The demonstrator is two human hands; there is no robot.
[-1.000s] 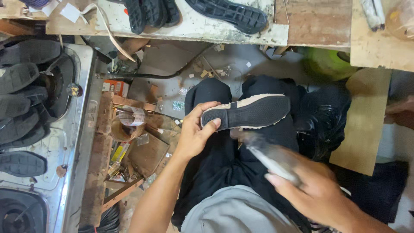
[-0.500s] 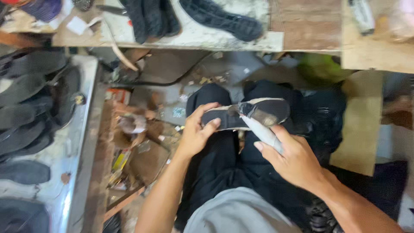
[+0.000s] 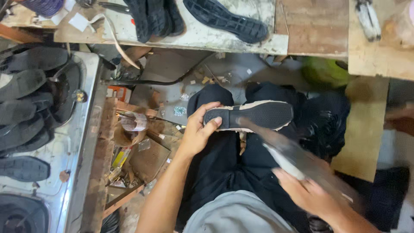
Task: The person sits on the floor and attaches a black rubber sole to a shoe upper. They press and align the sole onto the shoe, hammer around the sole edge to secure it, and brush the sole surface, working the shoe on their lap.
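Left hand [image 3: 199, 131] grips heel end of black shoe sole [image 3: 254, 115], long axis left-right across lap, tread up; right hand [image 3: 308, 196], fingers closed on blurred pale tool [image 3: 280, 155], sits nearer toe end.

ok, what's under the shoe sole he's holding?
Under the shoe sole, gripped at its heel end by the left hand, are the person's knees in black trousers. Its underside is hidden.
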